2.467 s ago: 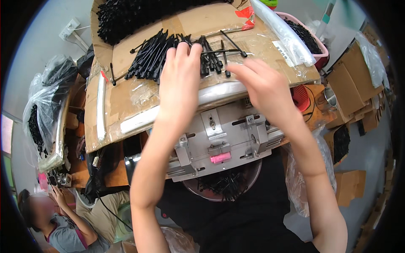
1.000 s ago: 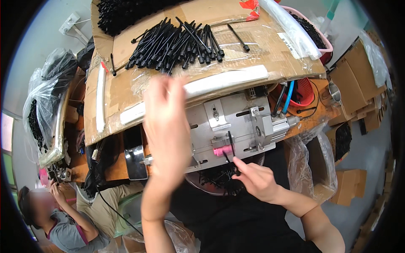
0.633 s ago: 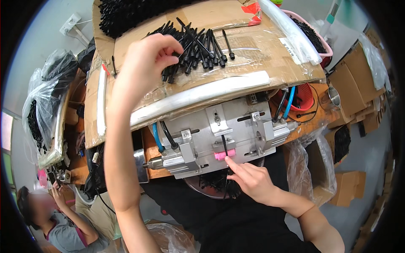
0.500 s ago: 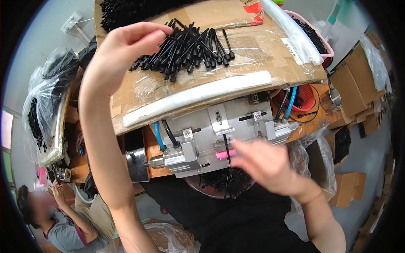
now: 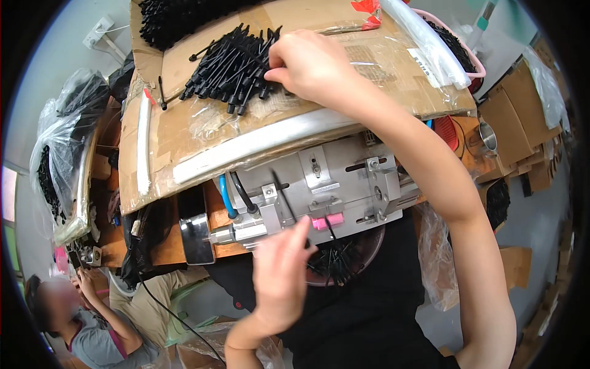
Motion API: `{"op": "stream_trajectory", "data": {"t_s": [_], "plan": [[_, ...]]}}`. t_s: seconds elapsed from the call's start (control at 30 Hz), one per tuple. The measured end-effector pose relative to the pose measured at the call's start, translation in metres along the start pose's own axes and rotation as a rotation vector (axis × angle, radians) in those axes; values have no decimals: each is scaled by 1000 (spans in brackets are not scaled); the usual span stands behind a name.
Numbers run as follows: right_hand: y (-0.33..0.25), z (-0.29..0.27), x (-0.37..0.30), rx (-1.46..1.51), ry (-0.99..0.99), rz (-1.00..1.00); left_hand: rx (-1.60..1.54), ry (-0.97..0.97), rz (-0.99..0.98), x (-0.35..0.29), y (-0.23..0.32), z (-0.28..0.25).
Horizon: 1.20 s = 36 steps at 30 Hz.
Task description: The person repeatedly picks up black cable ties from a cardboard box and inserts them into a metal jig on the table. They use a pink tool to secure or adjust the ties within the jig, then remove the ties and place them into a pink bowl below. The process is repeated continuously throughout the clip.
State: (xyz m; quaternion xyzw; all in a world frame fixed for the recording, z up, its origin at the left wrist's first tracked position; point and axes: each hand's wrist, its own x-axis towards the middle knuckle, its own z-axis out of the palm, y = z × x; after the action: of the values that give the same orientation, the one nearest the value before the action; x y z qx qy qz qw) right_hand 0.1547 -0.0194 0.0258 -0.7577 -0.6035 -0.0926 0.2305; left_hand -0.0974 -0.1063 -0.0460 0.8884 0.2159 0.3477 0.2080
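My left hand (image 5: 281, 277), blurred by motion, is closed around the lower end of a thin black rod (image 5: 283, 195). That rod slants up in front of the metal fixture (image 5: 289, 169), left of its pink block (image 5: 327, 221). A short dark piece crosses the block. My right hand (image 5: 310, 64) reaches to the right edge of a pile of black rods with thicker ends (image 5: 230, 71) on the cardboard. Its fingers are pinched on a rod there, partly hidden by the hand.
Below the fixture, a bowl (image 5: 370, 261) holds more black rods. Blue and black hoses (image 5: 225, 197) rise at the fixture's left. A white foam strip (image 5: 252, 147) edges the cardboard (image 5: 356, 101). A co-worker (image 5: 92, 320) sits at lower left. A metal cup (image 5: 487, 138) stands at right.
My left hand has come down from the pile to the fixture with a black rod. My right hand has gone from the pink block up to the pile, whose right side is now covered.
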Motion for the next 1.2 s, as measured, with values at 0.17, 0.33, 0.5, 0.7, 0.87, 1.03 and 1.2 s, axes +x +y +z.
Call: {"op": "stream_trajectory", "data": {"t_s": [0.17, 0.33, 0.5, 0.7, 0.87, 1.03, 1.2], "plan": [[8, -7, -1, 228, 104, -23, 129, -222, 13, -32, 16, 46], [33, -52, -30, 763, 106, 144, 221, -286, 34, -35, 12, 59], [45, -66, -105, 1107, 157, 142, 245, -308, 52, -29, 13, 56], [-21, -8, -240, 527, 174, -109, 88, -275, -47, -25, 13, 33], [-44, 33, -272, 460, 54, -46, 79, -147, -93, -11, 19, 11], [-44, 42, -265, 470, 43, -28, 69, -161, -97, -11, 18, 6], [-40, 23, -260, 418, -41, -22, 43, -140, -46, 16, 15, 2]]}}
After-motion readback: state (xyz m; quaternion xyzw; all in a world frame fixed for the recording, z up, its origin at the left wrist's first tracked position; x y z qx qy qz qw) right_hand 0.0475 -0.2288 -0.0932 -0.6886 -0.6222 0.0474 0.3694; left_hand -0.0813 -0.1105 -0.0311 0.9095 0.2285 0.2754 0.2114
